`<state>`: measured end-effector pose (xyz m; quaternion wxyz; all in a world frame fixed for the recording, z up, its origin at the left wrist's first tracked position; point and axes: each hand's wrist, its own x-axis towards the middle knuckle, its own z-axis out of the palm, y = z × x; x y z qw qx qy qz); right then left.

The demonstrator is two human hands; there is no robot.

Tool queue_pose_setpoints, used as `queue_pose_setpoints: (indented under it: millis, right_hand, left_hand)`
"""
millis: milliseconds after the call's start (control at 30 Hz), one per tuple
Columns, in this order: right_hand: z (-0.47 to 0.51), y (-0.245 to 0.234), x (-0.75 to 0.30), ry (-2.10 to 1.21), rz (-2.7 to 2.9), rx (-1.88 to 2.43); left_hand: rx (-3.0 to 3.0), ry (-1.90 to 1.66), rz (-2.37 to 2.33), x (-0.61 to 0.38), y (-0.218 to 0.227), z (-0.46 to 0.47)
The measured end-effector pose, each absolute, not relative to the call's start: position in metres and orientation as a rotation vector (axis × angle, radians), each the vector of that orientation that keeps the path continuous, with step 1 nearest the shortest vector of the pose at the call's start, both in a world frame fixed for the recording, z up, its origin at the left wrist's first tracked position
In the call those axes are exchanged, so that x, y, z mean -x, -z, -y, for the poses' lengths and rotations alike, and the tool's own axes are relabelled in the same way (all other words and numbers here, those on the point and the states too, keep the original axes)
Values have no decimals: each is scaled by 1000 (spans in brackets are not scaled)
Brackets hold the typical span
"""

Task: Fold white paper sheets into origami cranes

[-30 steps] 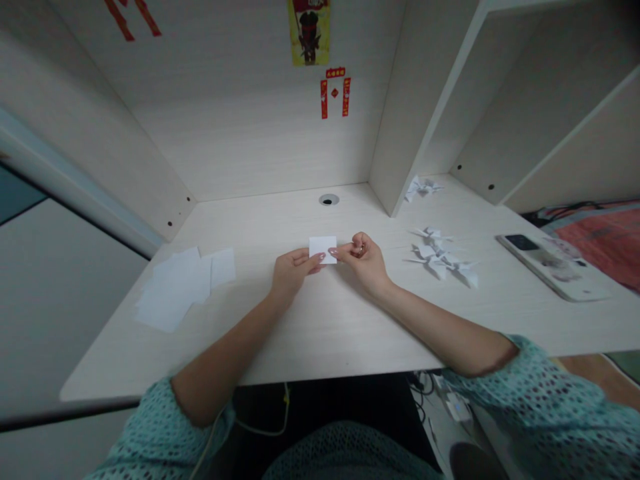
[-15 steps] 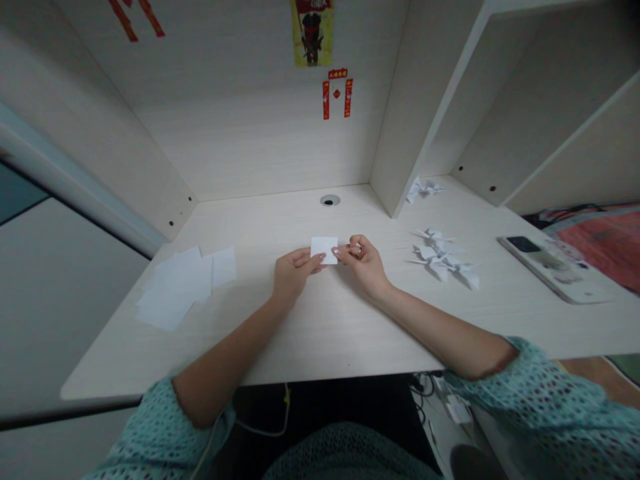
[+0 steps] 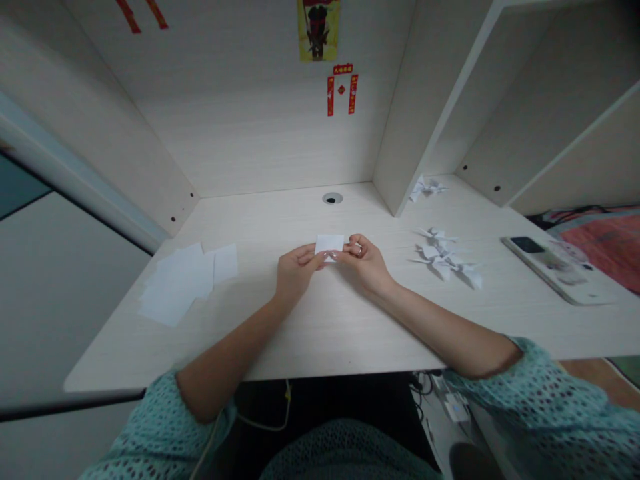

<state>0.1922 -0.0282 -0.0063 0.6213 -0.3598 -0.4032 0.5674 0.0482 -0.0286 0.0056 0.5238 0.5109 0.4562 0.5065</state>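
Note:
A small folded square of white paper point(image 3: 330, 242) is held up between my two hands, just above the desk. My left hand point(image 3: 297, 270) pinches its left side, the thumb lying across the front near the lower edge. From the right, my right hand point(image 3: 367, 267) grips the other side, with its thumb close to the left thumb tip and a ring on one finger. The fingers behind the paper are partly hidden. Several folded white paper cranes point(image 3: 443, 257) lie on the desk to the right of my right hand.
Loose white paper sheets point(image 3: 173, 287) overlap on the left of the desk point(image 3: 300, 347). More folded paper pieces point(image 3: 427, 189) rest behind the upright divider point(image 3: 417, 133). A phone point(image 3: 555, 270) lies at the right, beside red cloth point(image 3: 607, 243). A round cable hole point(image 3: 333, 199) sits near the back panel.
My right thumb has shifted left and down along the paper and is now near the left thumb at its lower part. The whole view has moved slightly.

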Motion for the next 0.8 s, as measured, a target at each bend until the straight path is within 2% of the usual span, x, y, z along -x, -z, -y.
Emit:
queue_pose_setpoints:
  millis: [800]
  right_hand:
    - [25, 3, -200, -1053, 989, 950]
  left_hand:
    - [-1179, -1038, -977, -45, -8, 26]
